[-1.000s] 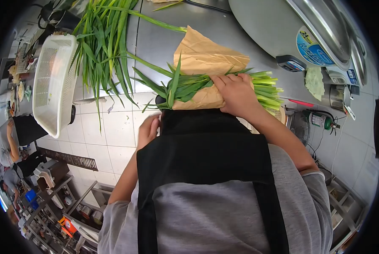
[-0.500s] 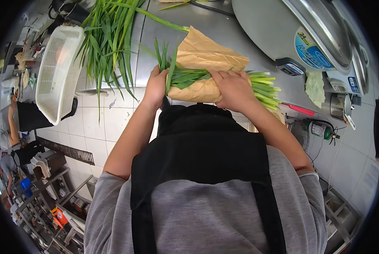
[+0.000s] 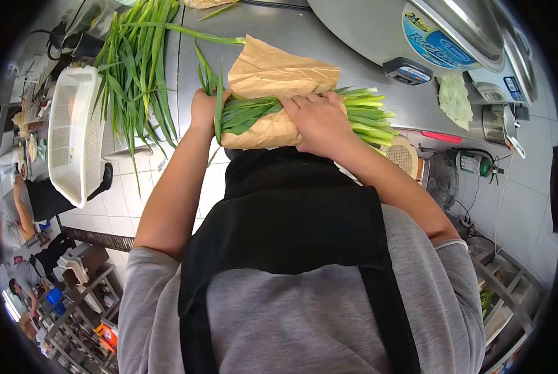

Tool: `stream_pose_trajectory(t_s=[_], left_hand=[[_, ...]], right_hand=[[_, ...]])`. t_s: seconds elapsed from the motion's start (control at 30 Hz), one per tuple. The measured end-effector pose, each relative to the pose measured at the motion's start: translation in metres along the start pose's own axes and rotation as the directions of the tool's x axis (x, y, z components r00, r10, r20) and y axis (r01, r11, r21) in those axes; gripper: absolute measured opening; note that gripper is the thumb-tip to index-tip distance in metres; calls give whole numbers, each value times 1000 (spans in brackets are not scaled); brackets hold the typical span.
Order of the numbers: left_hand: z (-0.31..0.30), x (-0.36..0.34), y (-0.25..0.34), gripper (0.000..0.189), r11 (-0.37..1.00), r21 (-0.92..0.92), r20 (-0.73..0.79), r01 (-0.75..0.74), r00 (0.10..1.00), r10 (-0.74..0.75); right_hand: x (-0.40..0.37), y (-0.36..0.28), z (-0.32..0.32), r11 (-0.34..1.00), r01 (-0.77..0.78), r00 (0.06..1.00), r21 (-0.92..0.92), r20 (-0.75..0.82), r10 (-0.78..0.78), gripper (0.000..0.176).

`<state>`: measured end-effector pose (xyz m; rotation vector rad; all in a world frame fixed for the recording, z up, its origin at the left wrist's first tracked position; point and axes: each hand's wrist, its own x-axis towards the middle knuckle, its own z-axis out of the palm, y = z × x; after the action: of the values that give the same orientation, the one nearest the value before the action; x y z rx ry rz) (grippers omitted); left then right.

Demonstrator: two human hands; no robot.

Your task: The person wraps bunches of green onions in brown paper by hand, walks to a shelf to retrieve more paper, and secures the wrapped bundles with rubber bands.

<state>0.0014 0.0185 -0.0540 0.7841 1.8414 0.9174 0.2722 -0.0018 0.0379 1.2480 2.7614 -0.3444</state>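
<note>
A bundle of green onions (image 3: 369, 116) lies partly wrapped in brown paper (image 3: 282, 68) at the counter's near edge. Its pale stalk ends stick out on the right, and green leaves show through the paper's opening. My right hand (image 3: 319, 121) presses over the wrapped bundle, its fingers bent across paper and leaves. At the bundle's left end is my left hand (image 3: 205, 111), curled around the leafy end, its fingers mostly hidden behind leaves. Loose long green leaves (image 3: 145, 75) hang over the counter edge to the left.
A large rice cooker (image 3: 379, 31) stands at the back right, with a pale leaf (image 3: 455, 100) beside it. At the left is a white perforated basket (image 3: 73, 137). Co-workers (image 3: 18, 199) are at the far left. The steel counter (image 3: 213, 47) extends behind the paper.
The view has shifted, so the counter items appear further left. Both hands remain on the bundle, with the paper flap still raised behind it.
</note>
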Motion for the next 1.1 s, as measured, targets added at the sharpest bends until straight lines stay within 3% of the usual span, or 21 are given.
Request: stream_pose_trajectory(t_s=[0.07,0.13,0.27,0.37,0.43,0.47,0.53,0.57,0.6,0.63,0.7,0.73,0.8,0.83,0.9,0.93,1.0,1.03,1.1], left_hand=[[1,-4,2,46,998,57,-72,-10,997,14],[1,-6,5,37,970,237,-104,-55,991,81],[-1,-8,1,28,977,202,-16,-75,997,80],[0,-19,1,18,964,211,-118,-164,974,192],[0,-32,7,18,990,-29,-101,-135,986,131],[1,-32,4,18,990,-23,-90,-140,986,137],[6,-35,4,21,892,-438,-158,-116,986,50],[5,-39,2,33,875,-472,-116,-113,991,66],[4,-39,3,33,876,-469,-104,-109,992,68],[1,-37,3,37,891,-439,0,-116,992,128],[-5,-37,10,47,946,-296,203,-136,958,201],[-5,-42,19,47,946,-295,210,-134,957,201],[-4,-50,36,50,981,-103,394,-165,899,192],[-5,-49,42,50,981,-103,395,-162,899,190],[-6,-43,51,53,998,-70,648,-5,760,50],[-6,-41,55,53,997,-72,645,-2,763,48],[-1,-36,64,52,862,342,658,-373,750,64],[2,-34,67,52,864,341,655,-370,753,64],[7,-29,72,43,892,388,684,-231,721,-111]], right_hand=[[0,-2,2,1000,14,1000,-5,-23,-14,82],[-3,-2,7,1000,9,995,1,-95,-9,80],[-6,-4,13,1000,13,986,0,-167,-13,77],[-9,-6,13,1000,-4,987,-12,-163,2,87],[-9,-4,19,999,16,981,-28,-193,-21,86],[-9,-3,21,1000,3,980,-24,-197,-7,86],[-9,-2,25,999,18,977,-41,-211,-27,85],[-10,-2,24,999,5,978,-38,-209,-13,85],[-9,-2,22,1000,13,979,-27,-203,-18,73],[-9,-2,20,1000,22,980,-16,-197,-25,62],[-8,-2,17,1000,13,984,-9,-180,-14,63],[-8,-2,16,1000,14,987,-1,-163,-14,63],[-9,-2,17,1000,11,985,-13,-174,-13,62],[-9,-2,17,1000,14,983,-24,-184,-18,62],[-8,-2,15,1000,16,984,-14,-178,-18,62],[-7,-2,14,1000,16,984,-7,-175,-17,63],[-5,-1,15,1000,23,986,-4,-163,-24,64],[-4,1,15,1000,25,988,-3,-154,-25,66],[-3,2,14,1000,25,991,1,-134,-25,67]])
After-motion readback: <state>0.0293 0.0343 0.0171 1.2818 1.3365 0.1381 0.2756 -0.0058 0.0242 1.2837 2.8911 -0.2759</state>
